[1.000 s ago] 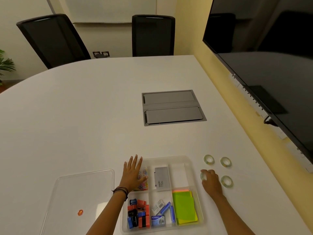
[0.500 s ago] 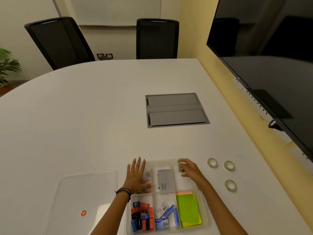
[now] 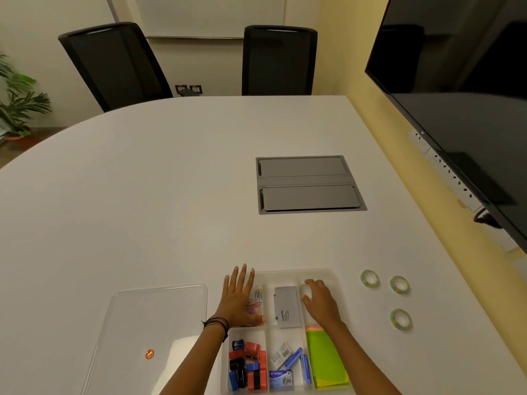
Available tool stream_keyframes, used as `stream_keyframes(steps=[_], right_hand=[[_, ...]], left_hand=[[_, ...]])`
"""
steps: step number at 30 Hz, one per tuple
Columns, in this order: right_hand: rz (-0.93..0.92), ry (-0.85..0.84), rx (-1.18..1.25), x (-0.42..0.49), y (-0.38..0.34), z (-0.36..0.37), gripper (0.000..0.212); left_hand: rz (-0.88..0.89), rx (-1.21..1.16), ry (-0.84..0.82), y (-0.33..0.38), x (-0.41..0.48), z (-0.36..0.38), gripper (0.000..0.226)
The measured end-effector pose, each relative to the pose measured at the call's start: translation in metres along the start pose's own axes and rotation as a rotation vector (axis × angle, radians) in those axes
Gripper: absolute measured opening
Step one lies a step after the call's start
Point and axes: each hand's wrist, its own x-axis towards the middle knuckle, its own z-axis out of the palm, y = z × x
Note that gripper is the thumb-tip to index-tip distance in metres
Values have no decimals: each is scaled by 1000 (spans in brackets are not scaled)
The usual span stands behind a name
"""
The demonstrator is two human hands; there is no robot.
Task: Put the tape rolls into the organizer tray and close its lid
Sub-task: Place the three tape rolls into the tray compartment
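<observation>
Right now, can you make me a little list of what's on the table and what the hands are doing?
tray: clear organizer tray, open
lid: clear lid, flat on the table left of the tray
loose tape rolls: three, right of the tray
right hand: in the tray's far right compartment, on a tape roll
left hand: flat on the tray's far left corner, fingers spread

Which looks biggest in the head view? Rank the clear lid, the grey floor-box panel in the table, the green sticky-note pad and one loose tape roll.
1. clear lid and grey panel: too alike to rank; lid sits nearer.
2. green sticky-note pad.
3. tape roll.
</observation>
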Motion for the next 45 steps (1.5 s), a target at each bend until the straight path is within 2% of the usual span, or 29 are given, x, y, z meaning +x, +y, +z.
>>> stream_keyframes(steps=[4,7,13,20,26,29,34,38,45], right_hand=[[-42,59,35,3,1,-12,30],[-102,128,200,8,4,-32,22],[-160,203,359,8,20,-81,25],[-22,295,392,20,67,-101,24],[227,381,500,41,95,-100,30],[317,391,443,50,98,-99,39],[322,103,156,56,106,-94,57],[243,-54,-17,45,115,-83,60],[172,113,-40,11,120,-53,59]], left_hand=[[15,-18,3,1,-1,0,118],[29,-25,19,1,-2,-1,118],[47,-43,41,1,-4,0,118],[46,-63,33,0,-4,1,118],[43,-76,59,-1,-4,4,118],[39,-72,53,-1,-4,5,118],[49,-55,69,-1,-4,3,117],[37,-38,48,0,-5,1,117],[31,-41,45,1,-4,2,117]])
